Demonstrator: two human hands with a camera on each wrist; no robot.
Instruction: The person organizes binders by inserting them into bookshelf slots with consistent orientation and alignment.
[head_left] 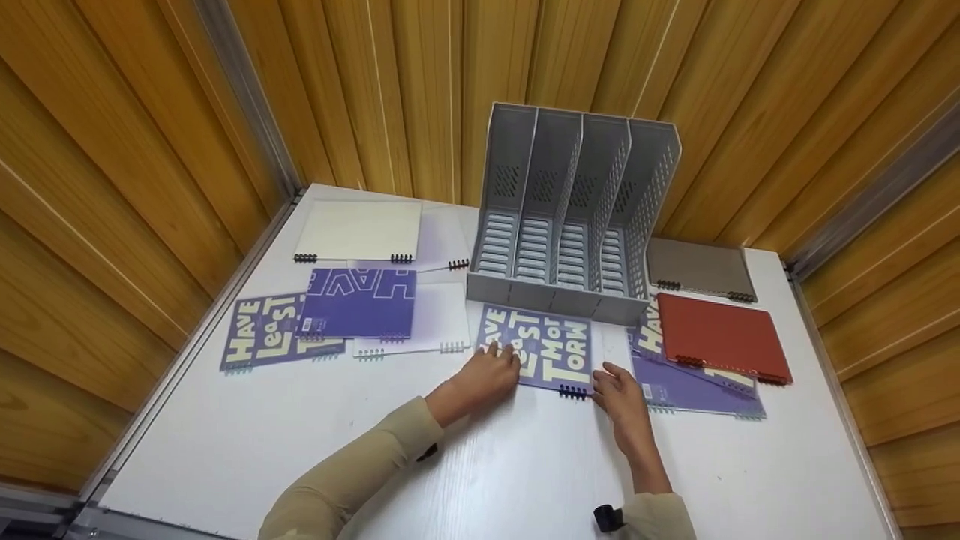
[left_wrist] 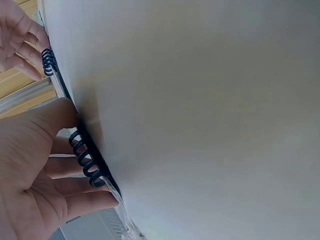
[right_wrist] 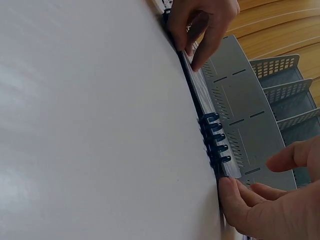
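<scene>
A purple spiral notebook with cream letters [head_left: 566,349] lies on the white table, its black rings [left_wrist: 85,159] along the near edge. My left hand [head_left: 484,379] is at its lower left, thumb and fingers pinching the near edge beside the rings. At the right corner, my right hand [head_left: 621,401] is loosely spread. Its fingertips [right_wrist: 231,192] are right at the notebook's edge, close past the other rings [right_wrist: 216,140]. Just behind the notebook stands a grey file organizer [head_left: 555,295] with several upright compartments.
On the left lie a cream notebook [head_left: 360,229], a dark purple notebook [head_left: 360,311], a lettered one [head_left: 255,330] and white-and-lilac ones [head_left: 446,315]. A red notebook [head_left: 724,334] overlaps purple ones [head_left: 697,390] on the right, with a brown notebook [head_left: 701,266] behind. Wooden panels surround the table.
</scene>
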